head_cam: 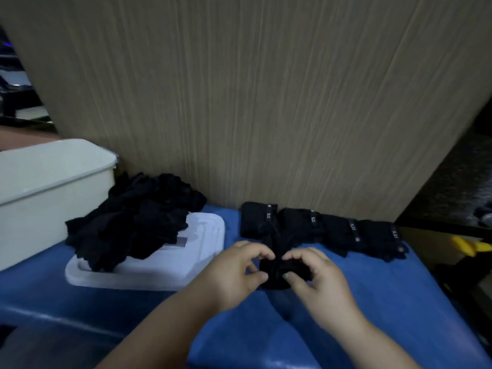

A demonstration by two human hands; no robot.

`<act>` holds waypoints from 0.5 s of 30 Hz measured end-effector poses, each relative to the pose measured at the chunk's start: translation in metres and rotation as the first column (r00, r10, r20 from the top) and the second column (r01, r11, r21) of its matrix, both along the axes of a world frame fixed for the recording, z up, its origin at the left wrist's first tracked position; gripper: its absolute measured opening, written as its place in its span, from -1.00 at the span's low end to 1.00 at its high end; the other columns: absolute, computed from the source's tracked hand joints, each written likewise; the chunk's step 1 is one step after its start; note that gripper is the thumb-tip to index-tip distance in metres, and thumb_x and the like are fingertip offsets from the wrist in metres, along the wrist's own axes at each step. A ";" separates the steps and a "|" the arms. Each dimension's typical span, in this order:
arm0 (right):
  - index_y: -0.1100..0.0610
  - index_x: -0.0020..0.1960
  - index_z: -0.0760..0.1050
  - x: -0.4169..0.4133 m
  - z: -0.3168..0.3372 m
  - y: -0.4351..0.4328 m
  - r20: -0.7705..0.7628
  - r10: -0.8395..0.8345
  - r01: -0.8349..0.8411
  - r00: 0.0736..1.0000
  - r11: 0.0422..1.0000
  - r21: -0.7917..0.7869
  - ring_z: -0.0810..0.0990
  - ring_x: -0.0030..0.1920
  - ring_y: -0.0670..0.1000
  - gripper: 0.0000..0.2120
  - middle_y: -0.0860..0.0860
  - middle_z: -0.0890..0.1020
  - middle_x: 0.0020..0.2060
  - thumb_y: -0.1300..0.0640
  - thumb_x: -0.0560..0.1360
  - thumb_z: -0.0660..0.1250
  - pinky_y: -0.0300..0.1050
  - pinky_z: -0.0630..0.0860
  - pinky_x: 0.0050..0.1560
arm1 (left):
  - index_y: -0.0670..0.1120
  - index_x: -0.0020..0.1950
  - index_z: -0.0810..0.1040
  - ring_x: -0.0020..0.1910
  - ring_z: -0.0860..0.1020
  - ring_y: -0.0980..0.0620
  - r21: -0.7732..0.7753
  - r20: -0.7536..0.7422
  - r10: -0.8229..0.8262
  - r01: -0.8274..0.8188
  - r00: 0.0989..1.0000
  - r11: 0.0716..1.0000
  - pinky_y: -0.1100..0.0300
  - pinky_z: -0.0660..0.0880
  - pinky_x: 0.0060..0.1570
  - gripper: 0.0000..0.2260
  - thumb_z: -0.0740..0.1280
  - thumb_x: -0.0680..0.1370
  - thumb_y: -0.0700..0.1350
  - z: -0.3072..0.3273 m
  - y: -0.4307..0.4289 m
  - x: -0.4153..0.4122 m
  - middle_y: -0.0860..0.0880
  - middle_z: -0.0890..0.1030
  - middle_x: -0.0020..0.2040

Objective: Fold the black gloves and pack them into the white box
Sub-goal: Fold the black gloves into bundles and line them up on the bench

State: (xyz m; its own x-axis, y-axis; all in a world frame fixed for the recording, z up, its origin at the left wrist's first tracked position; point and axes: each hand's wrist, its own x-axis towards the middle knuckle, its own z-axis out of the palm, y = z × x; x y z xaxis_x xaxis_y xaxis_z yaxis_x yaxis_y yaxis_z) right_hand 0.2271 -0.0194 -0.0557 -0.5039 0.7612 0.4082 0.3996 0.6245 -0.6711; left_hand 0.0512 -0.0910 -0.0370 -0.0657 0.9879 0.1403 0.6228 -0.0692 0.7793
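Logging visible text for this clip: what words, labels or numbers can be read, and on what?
White marks on the four folded gloves: too blurred to read.
Grey patch on the white lid: no legible text.
No other text visible.

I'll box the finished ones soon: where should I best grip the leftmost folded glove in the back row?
Probably its left edge, coming from above-left: the leftmost folded glove lies flat with bare blue table on that side, while the wood panel stands right behind it and the next folded glove crowds its right.
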 end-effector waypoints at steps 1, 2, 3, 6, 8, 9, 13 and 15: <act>-0.29 -0.03 0.49 0.006 -0.003 -0.003 -0.012 -0.017 0.017 1.000 1.000 0.006 0.52 0.01 -0.22 -0.64 -0.27 0.52 -0.01 0.13 0.32 0.40 -0.44 0.39 -0.08 | 0.18 0.05 0.50 -0.20 0.49 0.30 -0.007 -0.011 -0.020 0.019 1.000 1.000 0.48 0.41 -0.14 -0.75 0.36 0.52 -0.18 -0.004 -0.001 0.004 0.14 0.46 0.01; -0.34 -0.03 0.47 0.011 -0.007 -0.006 -0.025 -0.032 0.032 0.999 0.999 0.006 0.52 0.01 -0.23 -0.60 -0.28 0.52 -0.01 0.13 0.30 0.39 -0.45 0.39 -0.07 | 0.19 0.00 0.48 -0.22 0.49 0.31 -0.022 -0.021 -0.035 0.035 0.999 0.999 0.45 0.43 -0.14 -0.75 0.38 0.51 -0.18 -0.008 -0.002 0.008 0.13 0.46 -0.01; -0.37 -0.03 0.46 0.015 -0.012 -0.008 -0.034 -0.044 0.044 0.998 0.999 0.000 0.52 0.00 -0.23 -0.57 -0.28 0.52 -0.02 0.14 0.30 0.39 -0.45 0.39 -0.07 | 0.19 -0.03 0.47 -0.23 0.48 0.31 -0.038 -0.031 -0.050 0.049 0.998 0.998 0.43 0.44 -0.14 -0.75 0.39 0.50 -0.17 -0.012 -0.003 0.011 0.13 0.46 -0.02; -0.27 -0.11 0.48 0.024 -0.023 -0.010 -0.054 -0.107 0.105 0.993 0.994 -0.036 0.53 -0.03 -0.22 -0.56 -0.21 0.56 -0.11 0.27 0.32 0.47 -0.44 0.39 -0.10 | 0.20 -0.04 0.44 -0.15 0.48 0.27 -0.079 -0.098 -0.085 0.078 0.992 0.994 0.38 0.45 -0.07 -0.74 0.43 0.46 -0.13 -0.020 -0.002 0.020 0.19 0.47 -0.02; -0.21 -0.13 0.49 0.027 -0.027 -0.010 -0.074 -0.154 0.150 0.985 0.987 -0.063 0.54 -0.06 -0.19 -0.57 -0.17 0.57 -0.15 0.32 0.32 0.48 -0.43 0.39 -0.12 | 0.17 -0.05 0.46 -0.10 0.49 0.22 -0.069 -0.120 -0.069 0.062 0.990 0.996 0.28 0.47 -0.01 -0.77 0.45 0.45 -0.10 -0.023 0.000 0.025 0.19 0.49 -0.02; -0.19 -0.14 0.49 0.027 -0.028 -0.009 -0.081 -0.165 0.159 0.983 0.984 -0.074 0.54 -0.08 -0.17 -0.59 -0.16 0.58 -0.18 0.31 0.31 0.49 -0.42 0.40 -0.14 | 0.13 -0.07 0.48 -0.11 0.49 0.20 -0.053 -0.111 -0.050 0.044 0.993 0.998 0.24 0.48 -0.02 -0.79 0.45 0.45 -0.10 -0.025 0.001 0.026 0.17 0.50 -0.05; -0.14 -0.17 0.51 0.027 -0.025 -0.008 -0.116 -0.116 0.097 0.986 0.982 -0.161 0.55 -0.18 -0.10 -0.72 -0.13 0.58 -0.24 0.17 0.30 0.52 -0.38 0.41 -0.21 | 0.08 -0.15 0.46 -0.25 0.45 0.16 0.041 -0.076 0.017 -0.014 0.997 0.999 0.23 0.44 -0.23 -0.83 0.41 0.45 -0.14 -0.032 0.003 0.031 0.09 0.51 -0.21; -0.15 -0.09 0.52 0.031 -0.021 -0.005 -0.171 -0.017 -0.030 0.985 0.964 -0.266 0.54 -0.18 -0.11 -0.74 -0.10 0.59 -0.21 0.10 0.28 0.46 -0.29 0.45 -0.13 | 0.06 -0.17 0.44 -0.36 0.42 0.17 0.080 -0.041 0.054 -0.051 0.998 0.995 0.20 0.42 -0.32 -0.83 0.41 0.46 -0.13 -0.036 0.007 0.031 0.05 0.51 -0.28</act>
